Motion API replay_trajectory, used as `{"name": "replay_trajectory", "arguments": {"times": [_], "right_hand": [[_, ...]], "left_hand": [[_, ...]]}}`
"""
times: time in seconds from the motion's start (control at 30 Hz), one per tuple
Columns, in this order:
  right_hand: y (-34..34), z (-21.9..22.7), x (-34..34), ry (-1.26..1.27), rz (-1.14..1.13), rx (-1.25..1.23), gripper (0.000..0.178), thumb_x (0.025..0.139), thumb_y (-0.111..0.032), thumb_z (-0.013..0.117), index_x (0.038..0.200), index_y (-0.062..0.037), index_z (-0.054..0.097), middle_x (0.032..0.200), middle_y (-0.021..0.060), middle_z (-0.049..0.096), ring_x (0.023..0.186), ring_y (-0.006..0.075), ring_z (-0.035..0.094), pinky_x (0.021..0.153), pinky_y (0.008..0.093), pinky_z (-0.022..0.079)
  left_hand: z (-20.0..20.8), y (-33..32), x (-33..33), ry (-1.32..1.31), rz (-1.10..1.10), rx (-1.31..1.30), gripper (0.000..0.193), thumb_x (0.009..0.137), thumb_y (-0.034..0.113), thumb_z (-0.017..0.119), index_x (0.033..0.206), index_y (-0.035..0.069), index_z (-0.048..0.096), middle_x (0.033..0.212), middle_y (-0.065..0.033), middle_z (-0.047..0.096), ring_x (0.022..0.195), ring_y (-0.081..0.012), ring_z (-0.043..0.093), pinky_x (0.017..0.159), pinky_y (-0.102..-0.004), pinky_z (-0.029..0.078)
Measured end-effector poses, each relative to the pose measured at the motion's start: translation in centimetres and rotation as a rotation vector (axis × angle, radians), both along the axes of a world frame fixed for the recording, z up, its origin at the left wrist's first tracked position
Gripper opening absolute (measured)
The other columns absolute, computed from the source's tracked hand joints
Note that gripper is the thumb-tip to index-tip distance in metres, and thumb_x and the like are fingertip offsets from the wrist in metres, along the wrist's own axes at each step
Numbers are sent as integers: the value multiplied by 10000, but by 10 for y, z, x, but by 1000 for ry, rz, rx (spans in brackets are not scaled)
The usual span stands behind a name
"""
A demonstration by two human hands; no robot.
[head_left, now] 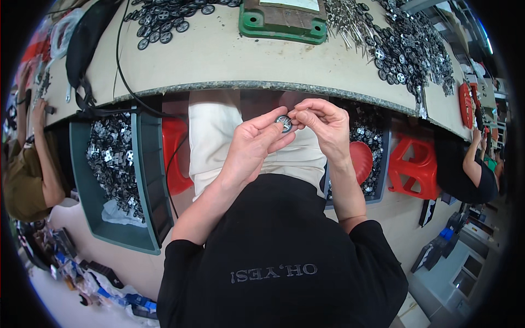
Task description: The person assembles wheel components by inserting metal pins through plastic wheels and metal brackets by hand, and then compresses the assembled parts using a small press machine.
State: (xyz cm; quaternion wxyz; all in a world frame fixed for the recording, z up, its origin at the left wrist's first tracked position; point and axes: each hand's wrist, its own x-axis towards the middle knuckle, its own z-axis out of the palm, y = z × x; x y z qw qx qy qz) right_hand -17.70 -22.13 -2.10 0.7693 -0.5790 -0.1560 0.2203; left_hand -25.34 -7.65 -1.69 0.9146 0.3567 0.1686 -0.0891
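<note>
Above my lap, just off the table's near edge, my left hand (247,146) holds a small black toy wheel (285,124) with silver spokes between thumb and fingers. My right hand (332,130) meets it from the right, thumb and forefinger pinched together at the wheel's edge. Whatever sits in that pinch is too small or hidden to name. On the table, loose wheels like it lie in a group (163,23) at the far left and in a large heap (402,63) at the right. Thin metal rods (348,24) are piled beside that heap.
A green metal fixture (283,38) stands on the table (213,60). A black cable (121,65) crosses its left side. Grey-green bin (150,180) with small parts stands at my left; another bin (377,158) is right, near red stools (414,167). Other people sit at both sides.
</note>
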Motion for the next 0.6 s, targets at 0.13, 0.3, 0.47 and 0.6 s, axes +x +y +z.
{"name": "replay_trajectory", "arguments": {"times": [0.13, 0.3, 0.47, 0.6], "right_hand": [[-2, -1, -1, -116, -72, -107, 106, 797, 11, 600, 898, 33, 622, 804, 108, 650, 726, 141, 619, 635, 243, 512], [-3, 8, -3, -934, -151, -412, 112, 719, 45, 639, 828, 19, 632, 733, 100, 642, 646, 179, 617, 571, 250, 484], [-7, -10, -8, -700, -288, -336, 114, 703, 37, 648, 810, 0, 638, 719, 91, 629, 617, 181, 597, 530, 248, 460], [-11, -9, -6, -418, -278, -234, 75, 737, 3, 643, 811, -6, 650, 736, 76, 627, 631, 126, 589, 547, 227, 446]], "left_hand": [[0, -4, 5, 16, -27, 33, 392, 893, 45, 460, 1244, -101, 362, 1085, -154, 553, 981, -179, 572, 895, -290, 478], [-7, -7, 9, 10, -71, 41, 389, 900, 68, 463, 1256, -63, 378, 1108, -127, 551, 998, -168, 561, 921, -322, 456], [-8, -15, 15, 14, -90, 69, 386, 900, 27, 437, 1265, -74, 359, 1142, -157, 524, 1048, -184, 530, 934, -315, 447], [-17, -9, 16, 20, -120, -3, 366, 891, 23, 462, 1245, -49, 403, 1125, -154, 542, 1033, -193, 545, 914, -312, 464]]}}
